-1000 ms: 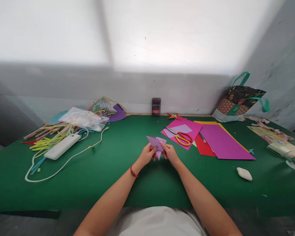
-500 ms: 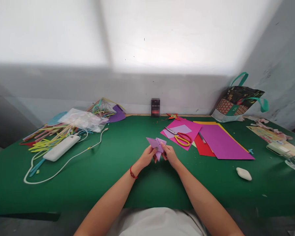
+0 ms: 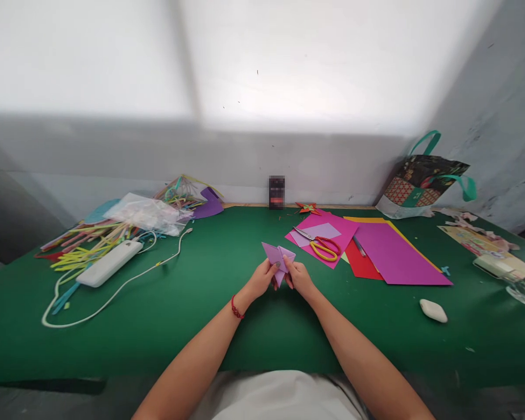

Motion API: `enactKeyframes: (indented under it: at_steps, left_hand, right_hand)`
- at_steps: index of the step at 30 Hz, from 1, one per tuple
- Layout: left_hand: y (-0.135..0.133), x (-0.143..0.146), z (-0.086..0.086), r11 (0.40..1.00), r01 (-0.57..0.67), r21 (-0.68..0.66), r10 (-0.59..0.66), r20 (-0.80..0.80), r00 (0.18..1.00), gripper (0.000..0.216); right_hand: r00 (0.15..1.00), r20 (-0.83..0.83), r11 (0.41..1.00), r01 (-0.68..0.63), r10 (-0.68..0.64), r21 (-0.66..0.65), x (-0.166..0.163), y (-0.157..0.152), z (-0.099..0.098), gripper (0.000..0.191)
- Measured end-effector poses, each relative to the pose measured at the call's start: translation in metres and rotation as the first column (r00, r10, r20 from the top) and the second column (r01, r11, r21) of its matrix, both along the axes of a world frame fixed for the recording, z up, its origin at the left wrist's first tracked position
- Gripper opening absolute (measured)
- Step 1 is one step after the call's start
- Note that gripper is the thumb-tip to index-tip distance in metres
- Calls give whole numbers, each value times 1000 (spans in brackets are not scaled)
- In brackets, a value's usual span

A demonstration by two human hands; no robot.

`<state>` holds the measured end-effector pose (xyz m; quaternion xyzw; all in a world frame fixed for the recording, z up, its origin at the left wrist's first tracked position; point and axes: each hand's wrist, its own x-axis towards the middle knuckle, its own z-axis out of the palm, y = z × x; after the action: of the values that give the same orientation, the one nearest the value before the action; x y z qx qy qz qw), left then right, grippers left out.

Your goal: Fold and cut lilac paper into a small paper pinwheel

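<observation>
A folded piece of lilac paper (image 3: pixel 276 255) is held just above the green table (image 3: pixel 192 291), in the middle. My left hand (image 3: pixel 261 278), with a red cord at the wrist, pinches its left lower part. My right hand (image 3: pixel 298 276) pinches the right side, fingertips meeting near the fold's centre. The paper's pointed flaps stick up above both hands.
Pink, purple, red and yellow sheets (image 3: pixel 389 249) lie to the right with orange-handled scissors (image 3: pixel 321 245) on them. A white eraser-like lump (image 3: pixel 433 310) is further right. A power bank (image 3: pixel 109 262) with cable, straws and plastic bags sit left. A patterned bag (image 3: pixel 422 181) stands at back right.
Both hands have kept their hold on the lilac paper. The right hand's fingers have shifted slightly inward on the fold. Nothing else has moved.
</observation>
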<state>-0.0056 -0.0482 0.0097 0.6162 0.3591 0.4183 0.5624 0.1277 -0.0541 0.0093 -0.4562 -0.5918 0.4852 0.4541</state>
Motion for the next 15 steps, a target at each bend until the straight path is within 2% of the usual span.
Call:
enactKeyframes:
  at_steps: [8,15]
  left_hand:
    - [3,0,-5,1000,-22,-21,22,-13,1000,52]
    - [0,-8,8,999,29,-43,-30,-15,999,48]
  right_hand:
    - [998,62,999,22,-20,-23,0,-1,2,67]
    - [1000,26,1000,1,0,-18,-2,-4,5,68]
